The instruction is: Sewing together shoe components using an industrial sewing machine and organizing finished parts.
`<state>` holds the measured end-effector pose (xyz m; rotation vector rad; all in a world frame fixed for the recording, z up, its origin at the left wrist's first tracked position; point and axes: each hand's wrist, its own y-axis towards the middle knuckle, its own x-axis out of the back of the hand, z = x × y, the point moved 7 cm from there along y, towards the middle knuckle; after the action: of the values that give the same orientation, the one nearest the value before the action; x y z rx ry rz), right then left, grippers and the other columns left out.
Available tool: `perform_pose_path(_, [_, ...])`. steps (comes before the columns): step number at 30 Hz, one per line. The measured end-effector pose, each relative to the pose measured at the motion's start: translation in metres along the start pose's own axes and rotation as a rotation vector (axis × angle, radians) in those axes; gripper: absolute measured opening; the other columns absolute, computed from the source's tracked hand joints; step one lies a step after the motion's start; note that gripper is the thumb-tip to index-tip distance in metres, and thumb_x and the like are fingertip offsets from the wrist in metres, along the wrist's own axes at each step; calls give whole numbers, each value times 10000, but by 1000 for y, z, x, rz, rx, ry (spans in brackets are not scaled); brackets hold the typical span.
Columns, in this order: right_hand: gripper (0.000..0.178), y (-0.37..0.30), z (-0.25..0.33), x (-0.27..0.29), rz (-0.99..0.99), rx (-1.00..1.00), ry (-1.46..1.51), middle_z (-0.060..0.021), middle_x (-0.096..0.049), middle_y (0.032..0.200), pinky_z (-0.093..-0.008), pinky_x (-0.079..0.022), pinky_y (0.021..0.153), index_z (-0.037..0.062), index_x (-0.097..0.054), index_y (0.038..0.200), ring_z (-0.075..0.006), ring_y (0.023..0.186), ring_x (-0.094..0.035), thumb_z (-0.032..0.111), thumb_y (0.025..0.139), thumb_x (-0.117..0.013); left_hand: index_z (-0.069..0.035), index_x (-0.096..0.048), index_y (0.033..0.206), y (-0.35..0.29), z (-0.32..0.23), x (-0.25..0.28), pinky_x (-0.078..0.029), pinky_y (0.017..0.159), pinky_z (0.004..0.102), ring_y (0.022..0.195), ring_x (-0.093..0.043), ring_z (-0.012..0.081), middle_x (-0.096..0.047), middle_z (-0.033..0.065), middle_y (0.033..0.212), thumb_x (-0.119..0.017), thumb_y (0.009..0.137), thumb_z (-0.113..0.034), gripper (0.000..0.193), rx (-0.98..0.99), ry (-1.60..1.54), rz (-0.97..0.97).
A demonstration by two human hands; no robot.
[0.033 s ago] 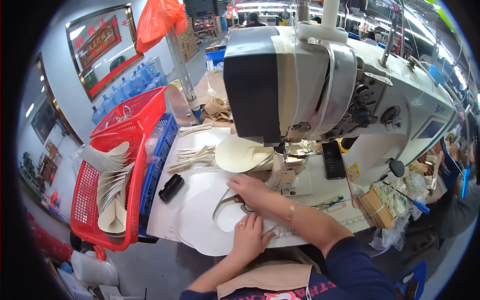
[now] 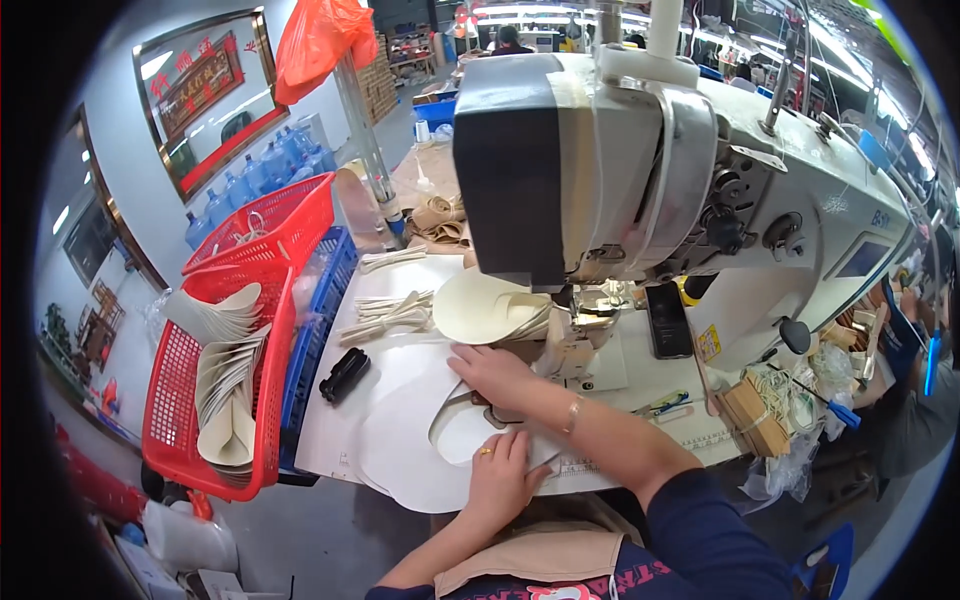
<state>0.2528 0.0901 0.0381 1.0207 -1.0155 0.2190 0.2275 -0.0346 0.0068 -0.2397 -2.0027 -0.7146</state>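
Head view, nearest first: the left hand (image 2: 498, 478) is laid flat, fingers spread, on the white curved panel (image 2: 400, 450) at the table's front edge. Beyond it, the right hand (image 2: 497, 372) is pressed open-fingered on the same panel beside the presser foot (image 2: 590, 318). No shift in either hand is detected; the panel is being held at the sewing machine (image 2: 640, 170). Cream cut pieces (image 2: 225, 385) are stacked in the red basket (image 2: 170, 400).

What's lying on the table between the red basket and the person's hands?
In the head view, a small black tool lies on the white sheet between the red basket and the left hand; a blue crate stands beside the basket.
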Motion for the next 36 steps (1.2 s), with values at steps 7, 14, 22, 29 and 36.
perform_pose_path(7, [102,13,-13,-30,382,37,-281,-84,-607,728,-337,-501,611,47,-583,790,-248,730,-603,110,711,-598,2,-497,1142,2,6,35,-409,783,363,865,-520,268,-549,118,917,-786,611,-145,622,40,-262,-67])
perform_pose_path(14, [152,-47,-6,61,22,-722,981,14,-571,658,-190,-400,494,-1,-608,852,-47,573,-511,137,815,-661,-65,-657,870,-3,32,108,-399,536,284,590,-496,176,-539,62,677,-703,736,-133,158,102,-510,-439])
perform_pose_path(22, [167,-93,25,117,-16,-816,1247,-35,-598,716,-174,-414,488,-23,-587,1016,-66,597,-566,73,899,-519,-86,-620,695,68,15,96,-433,780,351,853,-609,242,-633,26,740,-729,637,-90,124,-45,-567,-164])
perform_pose_path(29, [197,-104,27,129,-32,-762,1059,0,-591,710,-166,-435,491,-1,-589,1053,-41,591,-578,108,904,-521,-87,-617,691,65,4,90,-428,781,348,874,-612,226,-633,26,728,-732,633,-101,129,8,-488,-168])
perform_pose_path(36, [194,-107,26,125,-48,-770,1038,-8,-601,694,-173,-438,486,0,-593,1035,-43,585,-582,125,894,-545,-88,-616,683,65,3,91,-421,784,348,879,-610,223,-631,38,727,-738,629,-111,135,12,-472,-162])
